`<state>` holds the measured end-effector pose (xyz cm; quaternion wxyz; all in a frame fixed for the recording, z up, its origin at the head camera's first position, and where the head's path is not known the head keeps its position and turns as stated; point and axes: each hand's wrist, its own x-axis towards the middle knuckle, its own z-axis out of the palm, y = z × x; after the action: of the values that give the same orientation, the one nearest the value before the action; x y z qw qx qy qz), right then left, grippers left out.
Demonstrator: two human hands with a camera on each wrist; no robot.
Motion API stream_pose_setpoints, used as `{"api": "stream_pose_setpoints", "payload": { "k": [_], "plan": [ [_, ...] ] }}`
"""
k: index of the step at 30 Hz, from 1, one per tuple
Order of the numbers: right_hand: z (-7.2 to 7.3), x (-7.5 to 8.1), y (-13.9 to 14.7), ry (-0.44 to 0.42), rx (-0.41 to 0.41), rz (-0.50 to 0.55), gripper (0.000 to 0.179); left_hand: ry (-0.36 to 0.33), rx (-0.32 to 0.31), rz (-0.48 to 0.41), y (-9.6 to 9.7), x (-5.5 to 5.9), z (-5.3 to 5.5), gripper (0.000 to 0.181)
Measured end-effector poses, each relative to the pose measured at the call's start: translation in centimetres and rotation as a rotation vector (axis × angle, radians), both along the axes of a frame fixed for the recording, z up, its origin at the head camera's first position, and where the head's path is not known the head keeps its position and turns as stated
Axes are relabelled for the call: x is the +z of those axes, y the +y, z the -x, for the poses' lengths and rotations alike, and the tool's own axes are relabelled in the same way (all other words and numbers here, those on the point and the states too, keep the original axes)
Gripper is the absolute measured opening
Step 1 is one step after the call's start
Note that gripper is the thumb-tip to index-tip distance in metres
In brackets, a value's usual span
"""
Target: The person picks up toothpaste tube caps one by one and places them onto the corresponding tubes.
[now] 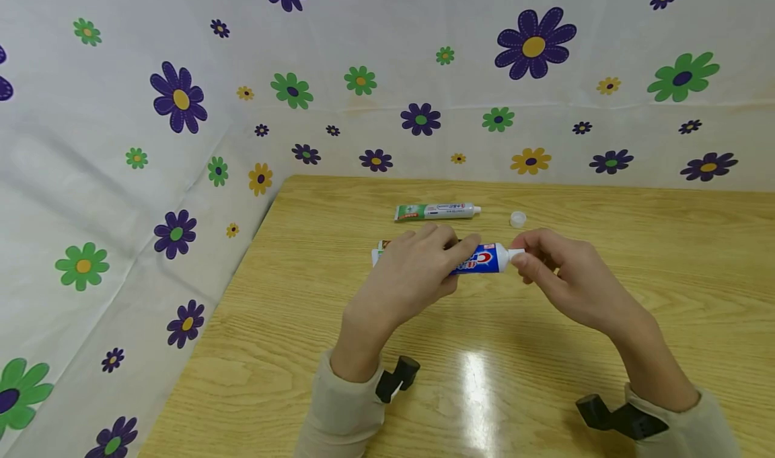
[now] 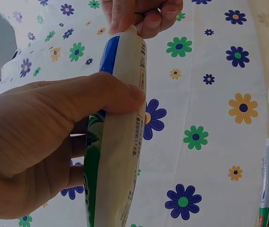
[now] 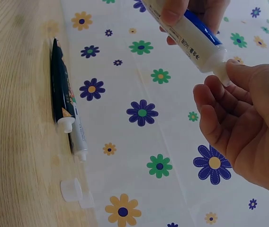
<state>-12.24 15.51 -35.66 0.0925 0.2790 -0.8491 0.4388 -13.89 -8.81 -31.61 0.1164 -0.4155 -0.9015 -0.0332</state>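
I have left hand wrapped round toothpaste tube, right hand pinching its white tip beyond left hand. Step seems uncapping; next likely needs a steady twist.

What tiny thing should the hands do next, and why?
Maybe twist the white tip with the right hand: that hand pinches it, while the left hand grips the tube. Two loose caps lie nearby, so it could unscrew too.
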Motion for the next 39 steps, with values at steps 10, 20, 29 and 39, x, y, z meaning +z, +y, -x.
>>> {"api": "stream_pose_setpoints", "payload": {
  "k": [10,20,29,39],
  "plan": [
    [0.01,-0.06,-0.13,0.034,-0.002,-0.025,0.01,0.003,-0.006,-0.007,-0.05,-0.12,-0.01,0.046],
    [-0.06,-0.01,-0.23,0.059,-0.006,-0.044,0.007,-0.007,0.005,0.015,0.05,0.06,-0.18,0.048],
    [-0.08,-0.08,-0.29,0.055,-0.03,-0.086,0.013,-0.014,0.005,0.022,0.17,0.07,-0.25,0.048],
    [-0.05,-0.13,-0.4,0.077,-0.059,-0.126,0.021,-0.047,-0.001,0.025,0.21,0.09,-0.26,0.048]
  ]
}}
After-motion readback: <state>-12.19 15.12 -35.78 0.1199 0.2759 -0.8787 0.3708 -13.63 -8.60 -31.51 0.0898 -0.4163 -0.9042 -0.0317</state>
